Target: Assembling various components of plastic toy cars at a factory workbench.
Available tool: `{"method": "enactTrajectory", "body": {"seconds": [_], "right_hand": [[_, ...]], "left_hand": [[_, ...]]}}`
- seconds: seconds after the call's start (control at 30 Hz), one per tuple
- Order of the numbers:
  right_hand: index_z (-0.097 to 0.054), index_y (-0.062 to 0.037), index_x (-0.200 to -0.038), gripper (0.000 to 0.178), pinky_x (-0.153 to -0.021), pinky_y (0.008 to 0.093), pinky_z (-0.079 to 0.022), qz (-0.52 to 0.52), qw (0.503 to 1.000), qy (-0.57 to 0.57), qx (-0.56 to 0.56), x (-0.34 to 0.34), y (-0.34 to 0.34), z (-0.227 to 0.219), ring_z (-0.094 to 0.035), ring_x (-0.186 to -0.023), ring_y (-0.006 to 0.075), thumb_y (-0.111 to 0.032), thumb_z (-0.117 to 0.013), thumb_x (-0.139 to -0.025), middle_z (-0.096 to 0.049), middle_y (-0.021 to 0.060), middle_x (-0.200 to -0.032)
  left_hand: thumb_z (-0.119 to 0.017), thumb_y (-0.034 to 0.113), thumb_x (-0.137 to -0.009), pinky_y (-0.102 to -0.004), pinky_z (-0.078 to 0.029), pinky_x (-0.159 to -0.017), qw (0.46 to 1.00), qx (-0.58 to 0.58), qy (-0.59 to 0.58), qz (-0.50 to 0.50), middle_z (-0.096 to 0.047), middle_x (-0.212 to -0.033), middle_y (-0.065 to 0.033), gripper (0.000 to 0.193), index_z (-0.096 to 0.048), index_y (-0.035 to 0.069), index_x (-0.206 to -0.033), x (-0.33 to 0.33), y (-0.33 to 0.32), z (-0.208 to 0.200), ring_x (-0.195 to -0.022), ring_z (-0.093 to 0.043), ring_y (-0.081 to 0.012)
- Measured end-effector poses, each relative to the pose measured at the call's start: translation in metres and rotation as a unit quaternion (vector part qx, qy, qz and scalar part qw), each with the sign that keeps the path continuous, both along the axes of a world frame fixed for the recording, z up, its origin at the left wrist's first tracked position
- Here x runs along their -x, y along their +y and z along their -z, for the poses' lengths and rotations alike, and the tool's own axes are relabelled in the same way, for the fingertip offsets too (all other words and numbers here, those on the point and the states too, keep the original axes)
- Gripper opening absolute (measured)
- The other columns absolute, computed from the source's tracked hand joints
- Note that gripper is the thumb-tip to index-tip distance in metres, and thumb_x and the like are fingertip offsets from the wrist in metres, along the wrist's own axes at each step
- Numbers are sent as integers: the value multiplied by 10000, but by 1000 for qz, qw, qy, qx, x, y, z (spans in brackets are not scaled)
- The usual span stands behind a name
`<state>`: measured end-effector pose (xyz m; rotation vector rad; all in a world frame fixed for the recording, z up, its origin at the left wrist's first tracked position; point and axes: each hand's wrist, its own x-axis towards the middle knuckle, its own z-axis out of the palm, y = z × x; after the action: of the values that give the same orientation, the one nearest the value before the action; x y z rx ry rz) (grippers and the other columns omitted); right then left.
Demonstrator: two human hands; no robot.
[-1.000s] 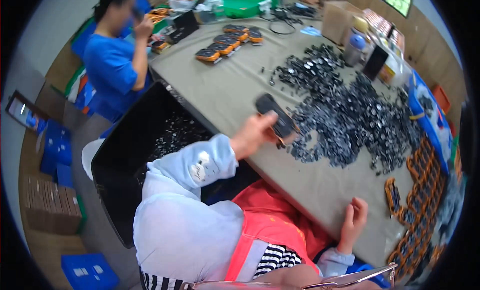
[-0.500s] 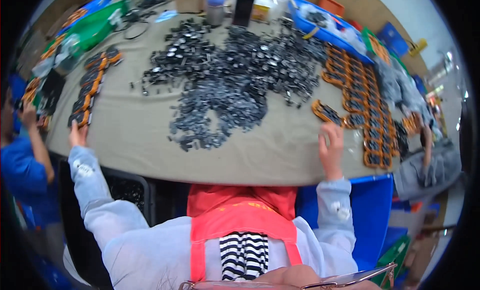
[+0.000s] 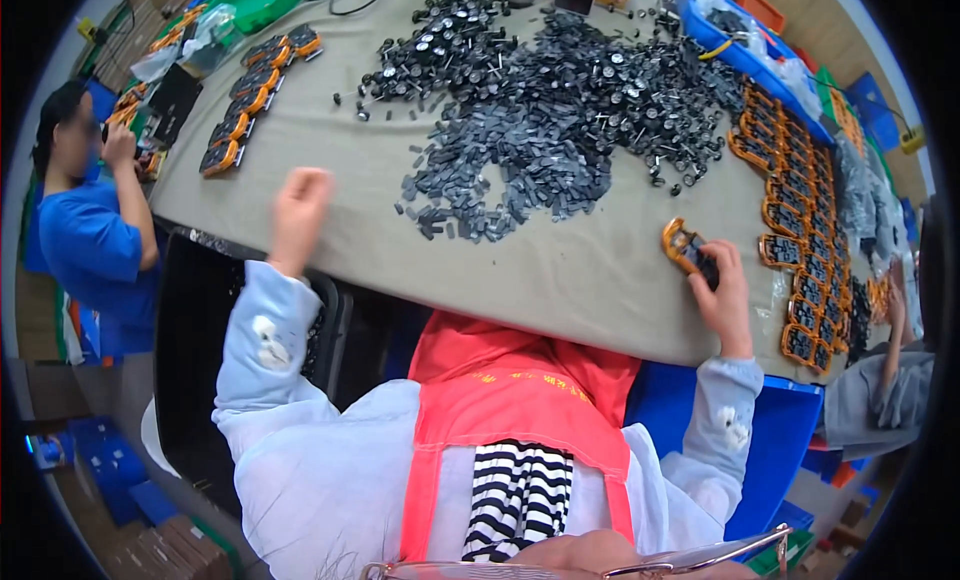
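My right hand (image 3: pixel 728 298) grips an orange-rimmed black part (image 3: pixel 688 252), which looks like a toy car chassis, just above the cloth near the table's right front. My left hand (image 3: pixel 300 220) hovers over the left front of the table, blurred by motion, its fingers seemingly curled; I cannot make out anything in it. Beyond it stands a short row of the same orange-and-black chassis (image 3: pixel 240 110). A heap of small dark grey flat pieces (image 3: pixel 530 170) lies between my hands, with small black wheels on metal axles (image 3: pixel 440 45) piled behind it.
Several columns of orange-and-black chassis (image 3: pixel 800 220) line the right side. A blue tray (image 3: pixel 745 65) holding bags stands behind them. A green basin (image 3: pixel 262 2) sits at the far left. One person in blue (image 3: pixel 95 220) works on the left, another in grey (image 3: pixel 875 370) on the right.
My left hand has left the row of chassis and swung to the right, toward me. My right hand has taken hold of a chassis beside the right columns. The view has shifted.
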<state>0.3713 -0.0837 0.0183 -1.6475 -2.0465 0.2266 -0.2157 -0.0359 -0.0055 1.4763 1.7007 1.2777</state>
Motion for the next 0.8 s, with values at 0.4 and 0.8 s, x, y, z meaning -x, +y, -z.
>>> {"method": "enactTrajectory", "body": {"seconds": [0.4, 0.8], "right_hand": [[-602, -59, -1175, 515, -955, 435, -480, -106, 989, 78, -62, 94, -36, 21, -563, -1120, 365, -61, -788, -694, -574, 165, -1248], [-605, -52, -1172, 529, -953, 439, -479, -111, 990, 71, -47, 85, -26, 8, -566, -1113, 376, -56, -794, -677, -574, 171, -1257]], "left_hand": [[-698, 45, -815, -359, -512, -740, 881, -188, 314, 300, -606, -888, -76, 98, -712, 70, -908, -167, 21, 3, -845, -589, -266], [-608, 115, -755, -323, -494, -725, 717, -286, 461, 437, -539, -854, -60, 96, -627, 52, -825, -173, 60, -3, -825, -539, -234]]}}
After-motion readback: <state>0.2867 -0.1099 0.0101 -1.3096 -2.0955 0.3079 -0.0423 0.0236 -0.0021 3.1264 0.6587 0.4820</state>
